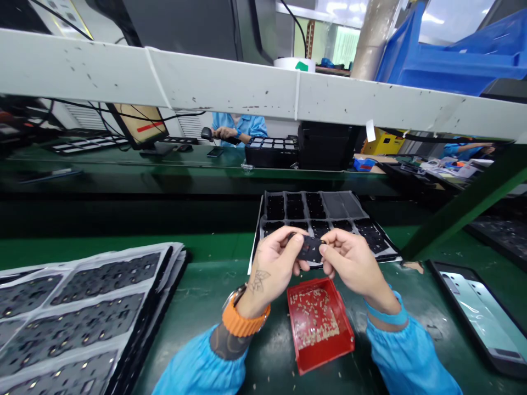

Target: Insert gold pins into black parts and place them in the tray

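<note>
Between my two hands is a small flat black panel with tiny fittings (309,249), held up over the near edge of a sectioned tray. My left hand (282,252) pinches its left end between thumb and fingers. At the other end my right hand (348,257) has thumb and forefinger closed at the panel's corner; whether a small part is also between them is hidden. Just below sits a red bin (302,359) with many tiny pale pieces in it. Behind the hands lies the tray (341,204), its pockets mostly filled with similar black panels.
Stacked trays of dark panels (102,280) lie at left. A black tray with pale phone-like plates (480,315) is at right, near a slanting green post (465,206). A white shelf beam (230,82) crosses overhead. Across the bench, a co-worker in blue (255,125) holds a scanner-like tool.
</note>
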Demonstrator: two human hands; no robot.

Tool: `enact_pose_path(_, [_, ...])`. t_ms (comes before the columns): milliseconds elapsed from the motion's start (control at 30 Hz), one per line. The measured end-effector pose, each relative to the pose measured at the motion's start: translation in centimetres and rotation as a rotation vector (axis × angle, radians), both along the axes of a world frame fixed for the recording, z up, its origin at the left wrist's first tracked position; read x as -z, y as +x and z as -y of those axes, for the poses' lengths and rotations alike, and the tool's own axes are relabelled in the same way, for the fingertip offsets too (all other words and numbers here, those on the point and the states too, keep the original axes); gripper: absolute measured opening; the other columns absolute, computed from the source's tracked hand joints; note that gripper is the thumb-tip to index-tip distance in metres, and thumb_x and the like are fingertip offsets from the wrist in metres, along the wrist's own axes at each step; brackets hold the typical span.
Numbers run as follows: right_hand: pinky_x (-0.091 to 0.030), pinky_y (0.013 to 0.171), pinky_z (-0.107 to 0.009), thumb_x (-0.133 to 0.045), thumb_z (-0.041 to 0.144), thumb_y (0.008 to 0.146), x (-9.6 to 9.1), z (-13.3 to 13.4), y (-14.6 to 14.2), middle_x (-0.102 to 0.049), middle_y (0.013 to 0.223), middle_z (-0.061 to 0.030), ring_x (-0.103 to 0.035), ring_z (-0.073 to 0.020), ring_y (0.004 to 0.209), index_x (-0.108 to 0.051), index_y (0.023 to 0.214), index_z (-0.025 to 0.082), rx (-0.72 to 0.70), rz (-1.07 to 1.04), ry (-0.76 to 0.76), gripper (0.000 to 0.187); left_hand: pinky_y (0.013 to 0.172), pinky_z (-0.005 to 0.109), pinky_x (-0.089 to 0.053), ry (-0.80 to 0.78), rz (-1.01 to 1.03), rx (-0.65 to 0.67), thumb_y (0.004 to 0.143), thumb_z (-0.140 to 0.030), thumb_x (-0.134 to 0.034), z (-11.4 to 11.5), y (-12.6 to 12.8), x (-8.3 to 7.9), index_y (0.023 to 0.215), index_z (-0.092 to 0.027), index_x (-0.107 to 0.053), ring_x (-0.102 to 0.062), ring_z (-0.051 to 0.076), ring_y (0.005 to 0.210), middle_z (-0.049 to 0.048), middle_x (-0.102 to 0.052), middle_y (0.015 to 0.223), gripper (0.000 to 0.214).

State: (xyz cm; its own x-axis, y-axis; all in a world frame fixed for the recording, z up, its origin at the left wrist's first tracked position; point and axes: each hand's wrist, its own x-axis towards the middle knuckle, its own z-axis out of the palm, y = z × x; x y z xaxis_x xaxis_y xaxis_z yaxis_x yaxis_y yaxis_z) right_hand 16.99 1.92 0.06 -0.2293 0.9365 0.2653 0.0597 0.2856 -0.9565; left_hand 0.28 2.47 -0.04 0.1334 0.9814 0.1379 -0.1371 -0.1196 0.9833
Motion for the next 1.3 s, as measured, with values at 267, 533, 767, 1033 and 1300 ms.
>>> enact_pose_path(267, [-0.055,0.051,-0.022,-0.068,0.034,0.09,0.7,-0.4,-0.4,-0.064,0.068,-0.003,-0.065,-0.0192,0.057,-0.058,0.101,0.013,-0.108,-0.105,-0.052,0.025,0.043,0.018,-0.042,0.102,-0.119,0.035,0.086,-0.034,-0.062,0.2,0.3,0.7,0.084,-0.016,-0.056,-0.052,0.008,0.044,-0.0026,-0.059,0.062,0.018])
enact_pose_path(533, [-0.042,0.053,-0.023,-0.051,0.026,0.087,-0.3,0.1,0.6,-0.063,0.068,0.0,-0.058,-0.0162,0.059,-0.066,0.08,0.016,-0.009,0.313,0.16,0.02,0.041,0.022,-0.03,0.339,-0.514,-0.093,0.085,-0.035,-0.056,-0.2,-0.9,0.5,0.064,-0.016,-0.059,-0.043,0.009,0.041,-0.0043,-0.046,0.047,0.028])
enact_pose_path(767, [-0.033,0.051,-0.022,-0.048,0.029,0.084,-0.4,0.2,0.4,-0.054,0.062,0.0028,-0.044,-0.0135,0.055,-0.058,0.069,0.016,-0.042,0.373,0.155,0.022,0.046,0.023,-0.025,0.445,-0.659,-0.082,0.088,-0.032,-0.052,-0.1,-1.1,0.2,0.055,-0.018,-0.042,-0.033,0.008,0.046,-0.0058,-0.036,0.048,0.038])
enact_pose_path(1033, [-0.023,0.046,-0.022,-0.05,0.032,0.077,0.7,-0.9,0.2,-0.037,0.055,0.0058,-0.03,-0.0115,0.051,-0.043,0.059,0.018,-0.091,0.304,0.096,0.023,0.048,0.023,-0.021,0.619,-0.711,-0.13,0.087,-0.023,-0.053,0.2,-0.5,0.5,0.057,-0.018,-0.033,-0.028,0.007,0.047,-0.0073,-0.03,0.05,0.036])
enact_pose_path(1300, [-0.027,0.047,-0.022,-0.046,0.028,0.082,0.6,-0.8,0.0,-0.045,0.057,0.0045,-0.038,-0.0118,0.051,-0.048,0.063,0.017,-0.059,0.314,0.172,0.021,0.047,0.023,-0.025,0.506,-0.692,-0.136,0.089,-0.028,-0.052,0.1,-0.9,0.1,0.058,-0.017,-0.047,-0.034,0.008,0.046,-0.006,-0.037,0.049,0.034])
